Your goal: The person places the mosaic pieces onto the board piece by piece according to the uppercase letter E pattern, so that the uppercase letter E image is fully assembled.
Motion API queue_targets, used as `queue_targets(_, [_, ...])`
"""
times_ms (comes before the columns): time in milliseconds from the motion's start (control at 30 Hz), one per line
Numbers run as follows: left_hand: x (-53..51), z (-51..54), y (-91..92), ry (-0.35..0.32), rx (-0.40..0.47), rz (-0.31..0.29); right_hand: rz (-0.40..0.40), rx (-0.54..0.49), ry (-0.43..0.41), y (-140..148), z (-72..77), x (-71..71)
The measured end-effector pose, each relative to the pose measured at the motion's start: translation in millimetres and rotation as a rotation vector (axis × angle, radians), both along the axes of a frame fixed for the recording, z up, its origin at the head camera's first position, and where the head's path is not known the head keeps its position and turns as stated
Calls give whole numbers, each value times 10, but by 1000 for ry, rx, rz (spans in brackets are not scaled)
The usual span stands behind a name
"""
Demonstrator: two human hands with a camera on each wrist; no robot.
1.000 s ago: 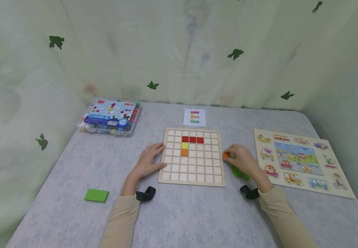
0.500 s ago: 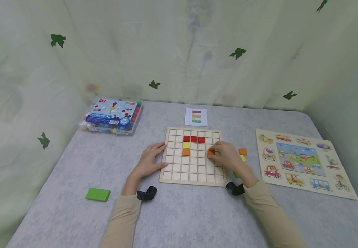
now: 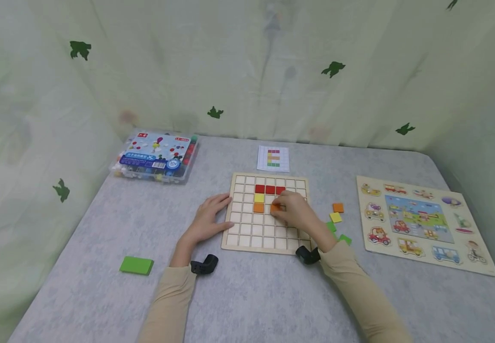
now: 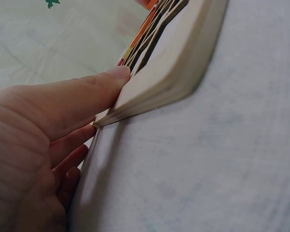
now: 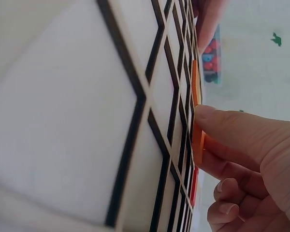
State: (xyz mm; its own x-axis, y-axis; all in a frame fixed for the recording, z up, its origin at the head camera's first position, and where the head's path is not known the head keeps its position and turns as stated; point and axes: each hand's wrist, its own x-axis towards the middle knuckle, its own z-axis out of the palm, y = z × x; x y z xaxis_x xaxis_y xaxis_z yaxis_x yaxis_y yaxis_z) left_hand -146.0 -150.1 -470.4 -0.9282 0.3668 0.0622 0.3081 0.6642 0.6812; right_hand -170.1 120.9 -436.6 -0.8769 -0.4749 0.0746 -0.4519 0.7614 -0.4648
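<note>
Here your left hand [image 3: 205, 220], fingers apart, seemingly steadies the board [image 3: 257, 229] from the left while your right hand [image 3: 295, 209] pinches an orange tile [image 3: 274, 208].

Left of centre in the head view, a clear plastic box [image 3: 182, 177] carries a printed label [image 3: 161, 147]: blurred Chinese characters, a barcode [image 3: 159, 165] and a round blue badge [image 3: 173, 164] whose number ends in 04, first digit unclear. Above centre, coloured squares on a white card [image 3: 273, 158] form a capital E.
</note>
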Motion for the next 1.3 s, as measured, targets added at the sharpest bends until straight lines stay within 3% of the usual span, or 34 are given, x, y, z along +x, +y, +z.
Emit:
queue_targets(800, [-26,4,20,-13,0,-1,8,10,-45,-113,15,-61])
queue_targets(1300, [-21,-5,12,-8,-6,4,-96,-27,-43,373,105,21])
